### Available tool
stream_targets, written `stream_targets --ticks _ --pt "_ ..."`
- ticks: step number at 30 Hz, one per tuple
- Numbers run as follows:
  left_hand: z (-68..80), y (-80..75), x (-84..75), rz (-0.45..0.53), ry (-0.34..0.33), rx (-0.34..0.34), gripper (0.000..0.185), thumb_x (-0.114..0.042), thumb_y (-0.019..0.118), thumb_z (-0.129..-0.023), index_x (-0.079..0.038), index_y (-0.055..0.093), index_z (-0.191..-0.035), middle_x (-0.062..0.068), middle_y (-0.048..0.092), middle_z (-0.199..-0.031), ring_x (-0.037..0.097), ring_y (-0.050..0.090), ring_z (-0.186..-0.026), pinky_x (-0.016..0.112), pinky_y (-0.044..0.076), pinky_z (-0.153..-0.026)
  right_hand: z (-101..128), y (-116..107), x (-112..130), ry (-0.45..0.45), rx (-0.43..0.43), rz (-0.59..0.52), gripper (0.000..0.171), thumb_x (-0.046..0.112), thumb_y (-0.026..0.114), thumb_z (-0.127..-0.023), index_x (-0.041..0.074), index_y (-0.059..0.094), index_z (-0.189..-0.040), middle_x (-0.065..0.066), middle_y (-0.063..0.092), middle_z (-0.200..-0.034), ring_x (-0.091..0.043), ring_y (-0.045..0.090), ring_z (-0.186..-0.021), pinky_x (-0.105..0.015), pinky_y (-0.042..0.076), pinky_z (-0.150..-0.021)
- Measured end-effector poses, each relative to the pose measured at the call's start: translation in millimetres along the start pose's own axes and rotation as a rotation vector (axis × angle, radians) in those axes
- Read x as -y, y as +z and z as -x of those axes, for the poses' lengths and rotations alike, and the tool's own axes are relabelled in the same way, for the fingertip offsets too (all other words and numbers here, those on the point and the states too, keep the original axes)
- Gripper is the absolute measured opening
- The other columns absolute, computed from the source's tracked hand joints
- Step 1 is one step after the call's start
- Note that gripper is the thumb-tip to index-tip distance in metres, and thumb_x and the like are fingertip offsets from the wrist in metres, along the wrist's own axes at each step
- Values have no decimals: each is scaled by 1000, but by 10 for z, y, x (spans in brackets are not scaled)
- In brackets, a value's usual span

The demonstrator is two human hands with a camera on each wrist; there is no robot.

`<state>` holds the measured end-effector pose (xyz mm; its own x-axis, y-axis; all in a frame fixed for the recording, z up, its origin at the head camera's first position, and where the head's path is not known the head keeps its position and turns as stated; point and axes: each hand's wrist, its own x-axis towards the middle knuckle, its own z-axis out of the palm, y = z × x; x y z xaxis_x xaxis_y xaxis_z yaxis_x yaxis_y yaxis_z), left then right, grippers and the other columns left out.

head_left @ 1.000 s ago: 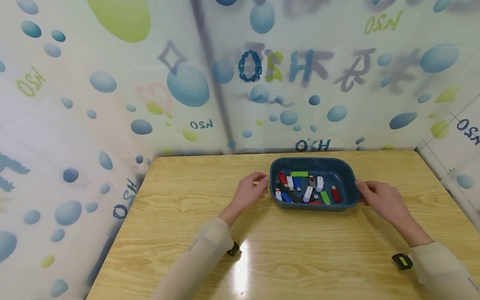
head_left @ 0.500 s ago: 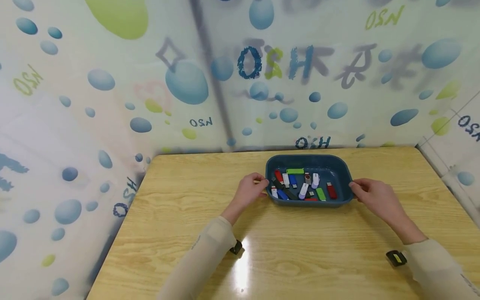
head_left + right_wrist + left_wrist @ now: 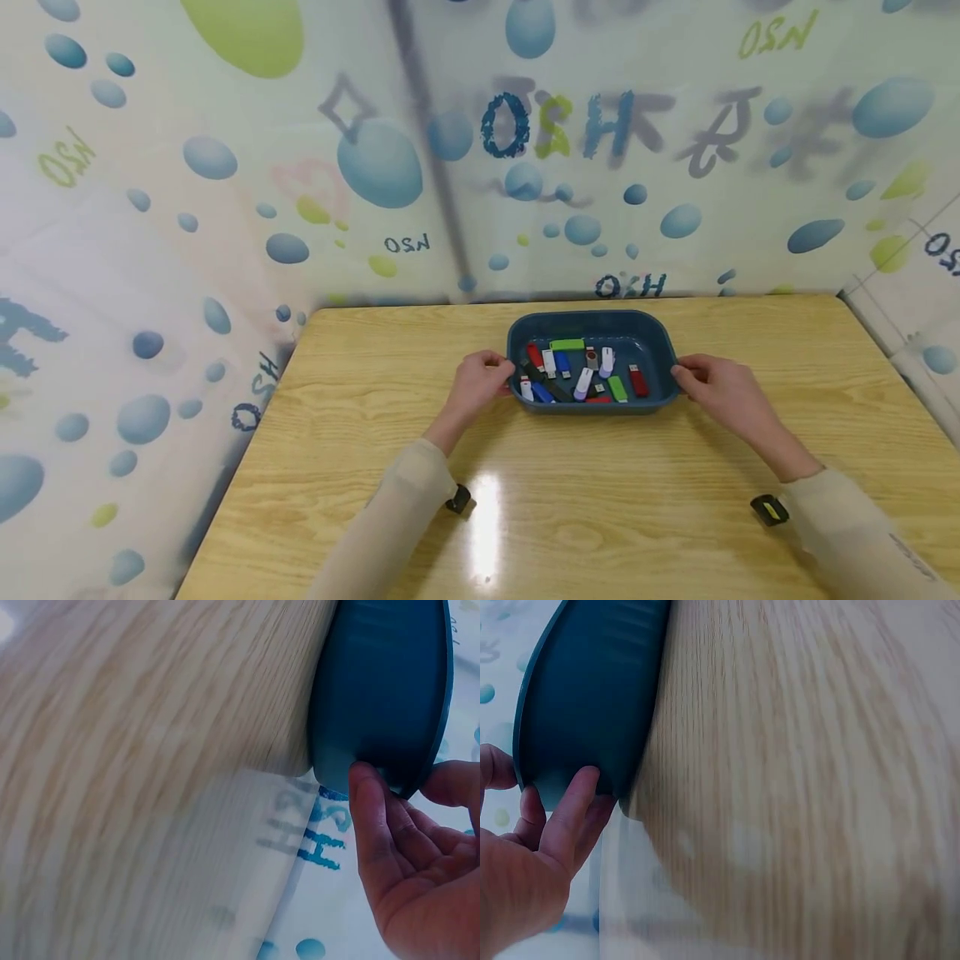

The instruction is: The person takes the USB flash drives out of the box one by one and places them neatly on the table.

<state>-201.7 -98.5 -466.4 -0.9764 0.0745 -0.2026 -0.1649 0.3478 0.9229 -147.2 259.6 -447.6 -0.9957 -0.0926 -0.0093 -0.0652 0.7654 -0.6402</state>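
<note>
Bubble-print curtain behind wooden bench [image 3: 570,517]; tray shifted leftward.
Left hand [image 3: 477,385] pinches one end of the blue tray [image 3: 660,333] of USB sticks [image 3: 577,373], right hand [image 3: 712,387] the other; tray between them, slid left since a second ago.

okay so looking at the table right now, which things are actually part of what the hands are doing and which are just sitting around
In hand:
- blue tray, gripped at both ends
- left hand on its left end
- right hand on its right end
- USB sticks lying loose inside the tray

Lying about:
- wooden table, which the tray rests on
- bubble-print curtain behind the table
</note>
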Motion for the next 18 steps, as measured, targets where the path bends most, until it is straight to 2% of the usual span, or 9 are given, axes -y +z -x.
stream_targets --ticks 8,15,18 --pt "8 -150 53 -11 -14 5 22 -17 60 -99 3 68 -105 14 67 -105 23 72 -79 35 64 -76 -55 85 119 -22 7 12 42 23 57 -107 -13 63 -128 -12 74 -92 -21 64 -77 -33 53 -64" --pt "-8 -268 64 35 -34 33 34 -27 60 -105 6 68 -107 15 65 -101 21 69 -79 39 64 -77 -120 150 189 -41 16 11 40 21 57 -107 -13 63 -128 -10 71 -88 -20 60 -73 -33 51 -61" --pt "-29 -301 72 46 -45 30 33 -26 60 -105 5 67 -106 13 64 -99 19 67 -79 38 64 -78 -155 162 197 -58 14 7 40 22 57 -108 -12 64 -128 -10 71 -88 -21 61 -73 -33 51 -61"
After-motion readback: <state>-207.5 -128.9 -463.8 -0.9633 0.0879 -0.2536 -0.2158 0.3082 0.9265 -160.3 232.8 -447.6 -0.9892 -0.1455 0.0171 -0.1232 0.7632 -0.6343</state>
